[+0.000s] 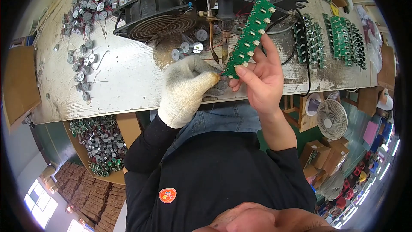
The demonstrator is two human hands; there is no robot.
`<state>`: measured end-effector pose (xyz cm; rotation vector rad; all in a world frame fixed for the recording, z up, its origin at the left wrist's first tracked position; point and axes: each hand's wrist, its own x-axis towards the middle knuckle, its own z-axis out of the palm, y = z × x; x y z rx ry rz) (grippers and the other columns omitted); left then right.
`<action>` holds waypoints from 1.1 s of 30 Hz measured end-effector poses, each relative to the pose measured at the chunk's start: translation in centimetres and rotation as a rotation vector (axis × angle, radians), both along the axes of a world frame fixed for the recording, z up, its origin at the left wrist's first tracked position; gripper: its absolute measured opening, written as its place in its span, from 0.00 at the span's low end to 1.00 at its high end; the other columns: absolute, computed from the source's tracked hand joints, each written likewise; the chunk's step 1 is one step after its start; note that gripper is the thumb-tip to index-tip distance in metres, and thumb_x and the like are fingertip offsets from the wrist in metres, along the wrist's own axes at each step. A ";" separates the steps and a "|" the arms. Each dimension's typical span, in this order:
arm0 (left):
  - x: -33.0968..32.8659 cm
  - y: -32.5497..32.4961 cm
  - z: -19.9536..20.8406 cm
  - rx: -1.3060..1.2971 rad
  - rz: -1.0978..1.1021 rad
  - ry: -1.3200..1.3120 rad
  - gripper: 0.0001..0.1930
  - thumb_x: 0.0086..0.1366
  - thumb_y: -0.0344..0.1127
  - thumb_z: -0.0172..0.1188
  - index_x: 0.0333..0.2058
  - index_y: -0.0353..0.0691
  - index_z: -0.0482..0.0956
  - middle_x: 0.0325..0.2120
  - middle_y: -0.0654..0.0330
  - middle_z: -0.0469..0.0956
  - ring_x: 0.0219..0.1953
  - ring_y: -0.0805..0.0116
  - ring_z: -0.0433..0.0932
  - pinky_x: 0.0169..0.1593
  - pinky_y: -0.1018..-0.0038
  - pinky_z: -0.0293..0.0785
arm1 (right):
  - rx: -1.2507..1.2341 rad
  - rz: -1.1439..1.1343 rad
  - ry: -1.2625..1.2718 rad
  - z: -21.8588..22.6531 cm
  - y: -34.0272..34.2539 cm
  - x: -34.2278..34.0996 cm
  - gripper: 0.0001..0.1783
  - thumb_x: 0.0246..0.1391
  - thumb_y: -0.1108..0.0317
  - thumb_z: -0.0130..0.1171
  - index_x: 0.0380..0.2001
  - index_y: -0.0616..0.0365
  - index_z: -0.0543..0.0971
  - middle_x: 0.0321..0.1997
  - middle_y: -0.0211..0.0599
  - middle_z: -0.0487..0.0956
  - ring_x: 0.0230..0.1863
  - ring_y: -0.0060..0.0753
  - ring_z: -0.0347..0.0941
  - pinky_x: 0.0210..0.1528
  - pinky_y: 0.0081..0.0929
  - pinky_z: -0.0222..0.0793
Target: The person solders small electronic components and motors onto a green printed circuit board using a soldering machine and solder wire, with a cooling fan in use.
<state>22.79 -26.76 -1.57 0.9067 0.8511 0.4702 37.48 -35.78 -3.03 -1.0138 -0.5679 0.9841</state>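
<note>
My right hand [266, 77], bare, grips a long green circuit board strip [251, 36] between thumb and fingers. The strip stands tilted, its upper end leaning right, with a row of small white connectors along one edge. My left hand [184, 83] wears a whitish work glove stained at the thumb tip. Its thumb and fingers are pinched at the strip's lower end; what they hold is too small to make out. Just above both hands, a soldering iron tip [225, 51] points down beside a thin copper-coloured tube [212, 43].
A black fan [159, 17] lies behind my left hand, with small round motors [187, 48] beside it. More wired motors [101, 4] are heaped at far left. Finished-looking rows of green boards [341, 38] lie at right. A carton of motors [103, 146] stands below the table edge.
</note>
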 end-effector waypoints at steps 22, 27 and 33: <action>-0.5 -0.1 -0.4 0.054 -0.002 0.028 0.08 0.58 0.30 0.59 0.29 0.30 0.75 0.25 0.61 0.76 0.27 0.79 0.73 0.32 0.81 0.70 | 0.007 0.014 0.010 -0.1 -0.1 -0.3 0.41 0.50 0.87 0.52 0.66 0.58 0.50 0.56 0.57 0.68 0.30 0.35 0.78 0.22 0.20 0.74; -0.6 0.0 0.1 0.040 -0.011 0.042 0.08 0.59 0.30 0.59 0.31 0.30 0.75 0.25 0.61 0.77 0.28 0.78 0.74 0.32 0.81 0.71 | -0.002 0.017 0.016 0.0 0.0 -0.2 0.42 0.50 0.87 0.52 0.67 0.58 0.50 0.58 0.58 0.66 0.31 0.36 0.78 0.22 0.21 0.75; -0.9 0.3 0.5 0.046 -0.092 0.101 0.06 0.61 0.27 0.55 0.34 0.29 0.72 0.31 0.53 0.78 0.32 0.67 0.80 0.37 0.73 0.78 | -0.005 0.006 0.016 -0.2 0.0 -0.3 0.41 0.50 0.87 0.52 0.66 0.59 0.50 0.58 0.58 0.66 0.31 0.36 0.78 0.23 0.22 0.75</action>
